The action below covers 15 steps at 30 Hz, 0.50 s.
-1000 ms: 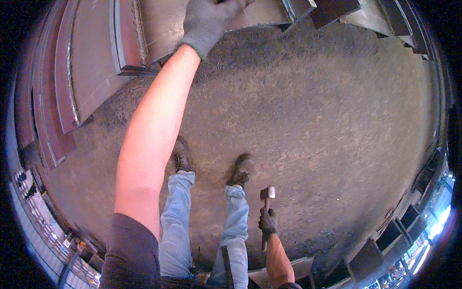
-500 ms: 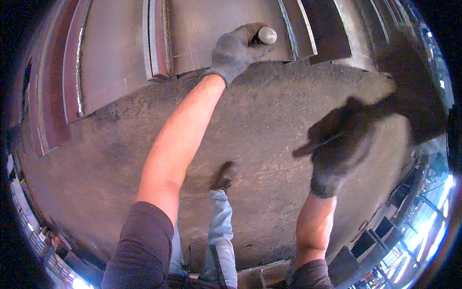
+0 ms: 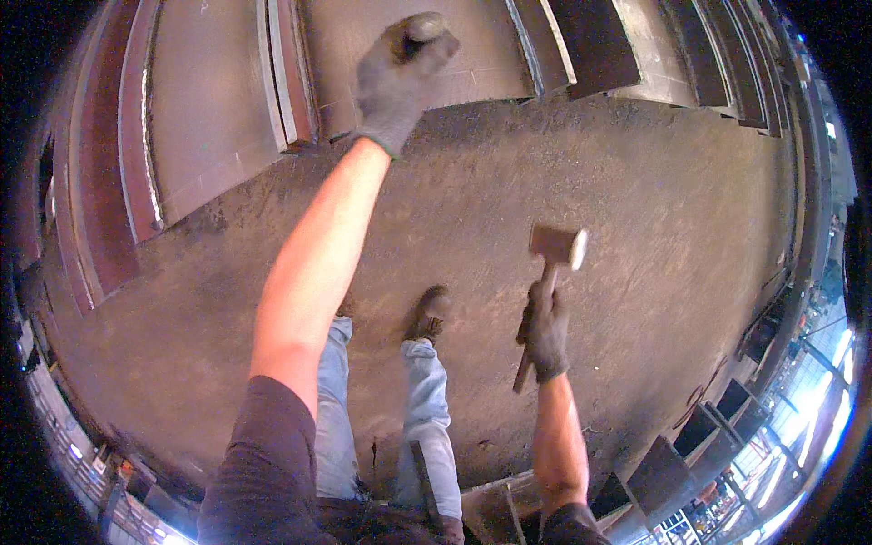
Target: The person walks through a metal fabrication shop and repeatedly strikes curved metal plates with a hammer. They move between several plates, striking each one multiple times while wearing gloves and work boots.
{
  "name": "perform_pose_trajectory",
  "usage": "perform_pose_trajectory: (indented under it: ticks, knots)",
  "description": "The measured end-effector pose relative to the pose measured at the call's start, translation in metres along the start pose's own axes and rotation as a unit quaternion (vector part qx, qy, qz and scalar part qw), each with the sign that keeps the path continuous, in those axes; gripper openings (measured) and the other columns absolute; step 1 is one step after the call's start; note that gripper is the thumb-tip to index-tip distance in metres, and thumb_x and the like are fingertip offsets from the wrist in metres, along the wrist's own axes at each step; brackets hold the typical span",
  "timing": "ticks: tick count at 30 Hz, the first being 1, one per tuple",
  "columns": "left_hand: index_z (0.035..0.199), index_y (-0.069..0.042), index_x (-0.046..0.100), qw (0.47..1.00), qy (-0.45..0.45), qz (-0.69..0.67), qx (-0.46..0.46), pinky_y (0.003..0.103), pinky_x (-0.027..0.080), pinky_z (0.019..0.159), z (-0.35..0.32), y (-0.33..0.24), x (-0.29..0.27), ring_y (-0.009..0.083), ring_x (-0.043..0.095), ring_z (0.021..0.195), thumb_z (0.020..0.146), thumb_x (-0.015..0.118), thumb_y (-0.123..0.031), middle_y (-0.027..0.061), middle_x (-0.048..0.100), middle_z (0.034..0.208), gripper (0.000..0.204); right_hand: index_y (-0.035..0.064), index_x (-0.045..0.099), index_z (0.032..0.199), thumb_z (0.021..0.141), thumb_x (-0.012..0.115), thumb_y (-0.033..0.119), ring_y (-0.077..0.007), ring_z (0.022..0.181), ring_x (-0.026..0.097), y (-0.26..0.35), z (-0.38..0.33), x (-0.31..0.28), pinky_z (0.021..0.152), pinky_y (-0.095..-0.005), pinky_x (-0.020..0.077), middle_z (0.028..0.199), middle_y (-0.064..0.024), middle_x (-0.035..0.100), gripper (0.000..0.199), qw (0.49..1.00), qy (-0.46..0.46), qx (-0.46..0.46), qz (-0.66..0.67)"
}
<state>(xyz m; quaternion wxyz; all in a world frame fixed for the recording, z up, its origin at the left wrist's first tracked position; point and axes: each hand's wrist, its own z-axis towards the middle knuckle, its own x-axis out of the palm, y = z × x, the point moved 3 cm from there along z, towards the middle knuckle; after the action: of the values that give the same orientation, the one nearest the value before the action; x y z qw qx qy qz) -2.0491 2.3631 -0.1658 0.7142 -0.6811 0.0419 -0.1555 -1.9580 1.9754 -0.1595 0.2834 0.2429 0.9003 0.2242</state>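
Note:
My left hand (image 3: 400,86), in a grey knit glove, is closed around a bar with a rounded metal end (image 3: 425,27). The bar points toward me, so its length is hidden. It is held over a brownish steel plate (image 3: 345,36) at the top of the view; whether it touches the plate I cannot tell. In my right hand (image 3: 548,336), also gloved, is a short-handled club hammer (image 3: 552,245). Its blocky head has a pale, shiny face turned right. The hammer hangs over the dark floor, well away from the bar.
Upright steel ribs (image 3: 289,73) divide the plates along the far side, their ends jutting toward me. My boot (image 3: 431,309) stands on the stained floor (image 3: 490,182). Dark box-like metal pieces (image 3: 658,477) lie at the lower right.
The hammer, earlier a large blur raised at the right, has swung down and left with my right hand. My left hand and the bar have shifted up and left.

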Motion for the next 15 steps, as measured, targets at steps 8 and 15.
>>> perform_pose_trajectory:
  ticks: [8,15]
  knots:
    - [0.122,-0.004,0.067,0.995,0.076,0.066,-0.014,0.028,0.054,0.093,0.022,0.0,-0.073,0.0125,0.069,0.1,0.095,0.072,-0.01,0.0043,0.075,0.104,0.029,0.0128,0.052,0.096,0.099,0.061,0.052,-0.015,0.044,0.048,-0.23,-0.065,0.012,0.04,-0.0334,0.0413,0.062,-0.0005,0.047,0.04,0.965,0.035,0.26,0.002]
    - [0.119,0.005,0.062,0.996,-0.005,0.09,0.016,0.031,0.055,0.082,0.006,0.0,-0.056,0.0142,0.066,0.088,0.101,0.067,-0.016,0.0057,0.069,0.095,0.028,0.0116,0.053,0.098,0.099,0.06,0.051,-0.0158,0.046,0.051,-0.298,-0.09,0.001,0.04,-0.0336,0.0402,0.064,-0.0013,0.049,0.04,0.943,0.069,0.312,-0.093]
